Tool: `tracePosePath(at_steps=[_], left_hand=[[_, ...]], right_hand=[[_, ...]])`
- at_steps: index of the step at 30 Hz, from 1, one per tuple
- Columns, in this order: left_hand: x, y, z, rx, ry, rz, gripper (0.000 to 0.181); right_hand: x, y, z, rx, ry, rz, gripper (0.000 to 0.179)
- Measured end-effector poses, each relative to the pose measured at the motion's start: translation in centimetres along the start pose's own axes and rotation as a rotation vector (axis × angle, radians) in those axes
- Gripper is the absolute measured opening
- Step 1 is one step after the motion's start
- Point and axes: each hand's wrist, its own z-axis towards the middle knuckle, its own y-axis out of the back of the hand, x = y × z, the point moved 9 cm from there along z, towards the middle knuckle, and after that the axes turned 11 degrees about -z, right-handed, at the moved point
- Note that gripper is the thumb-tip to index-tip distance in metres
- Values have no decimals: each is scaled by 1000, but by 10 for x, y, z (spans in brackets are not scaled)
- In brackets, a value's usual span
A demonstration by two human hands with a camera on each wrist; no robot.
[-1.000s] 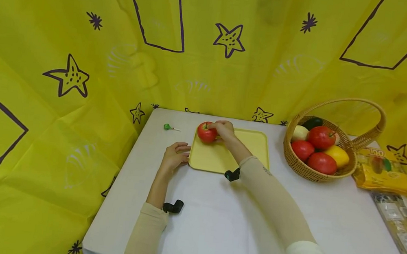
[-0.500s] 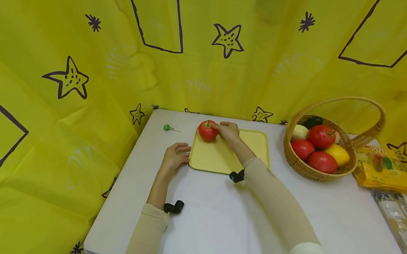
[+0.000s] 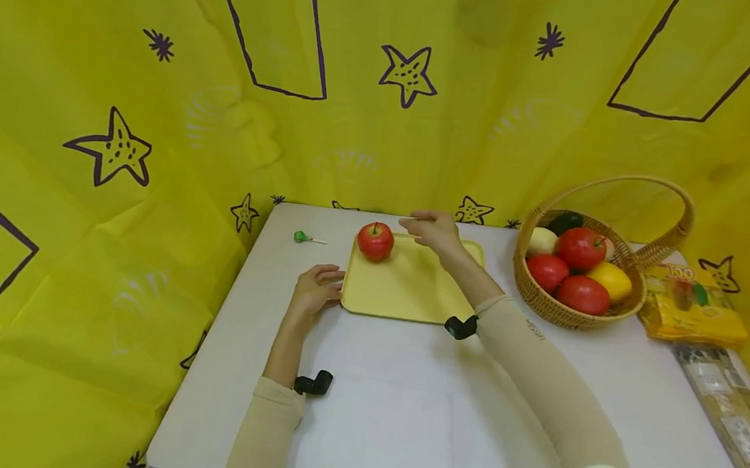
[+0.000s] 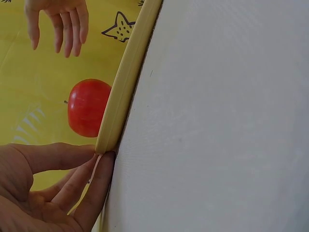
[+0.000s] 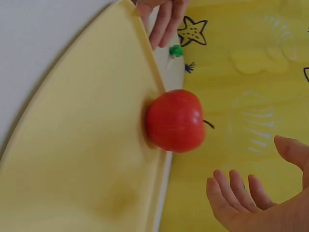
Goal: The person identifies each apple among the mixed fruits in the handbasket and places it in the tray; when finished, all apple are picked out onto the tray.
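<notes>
A red apple [image 3: 375,241] sits at the far left corner of the shallow yellow tray [image 3: 403,289]. At the tray's left edge is my left hand [image 3: 315,291]; in the left wrist view its thumb and fingertips grip the tray's near corner. My right hand [image 3: 435,232] hovers over the tray's far side, to the right of the apple. Nothing is between its fingers [image 5: 237,186], which are spread loosely apart from the apple in the right wrist view. The apple's stem points up.
A green lollipop [image 3: 300,236] lies on the white table left of the tray. To the right stands a wicker basket [image 3: 560,312] of fruit with a tall handle. Beyond it lie a yellow packet [image 3: 693,310] and a clear plastic package [image 3: 730,419]. A yellow curtain [image 3: 357,134] hangs behind.
My right hand has let go of the apple and moved right, away from it. The apple stays at the tray's far left corner. The left hand keeps its place at the tray.
</notes>
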Motion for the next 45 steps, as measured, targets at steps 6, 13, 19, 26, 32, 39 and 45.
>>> tracePosePath(at_steps=[6, 13, 19, 26, 32, 39, 45], left_hand=[[-2, -2, 0, -2, 4, -1, 63], [-1, -2, -1, 6, 24, 19, 64], [0, 0, -3, -2, 11, 27, 62], [0, -3, -4, 6, 9, 8, 63], [-1, -2, -6, -5, 28, 17, 63], [0, 0, -6, -2, 35, 18, 64], [1, -2, -5, -4, 29, 12, 63]], right_hand=[[22, 23, -23, 2, 72, 17, 50], [33, 50, -43, 1, 117, 15, 43], [34, 75, -58, -56, 125, 35, 41], [24, 109, -74, -121, 101, 79, 47], [12, 140, -86, -181, 71, 44, 49], [-4, 171, -96, -209, 37, 53, 50], [-15, 193, -107, -238, 29, 126, 51]])
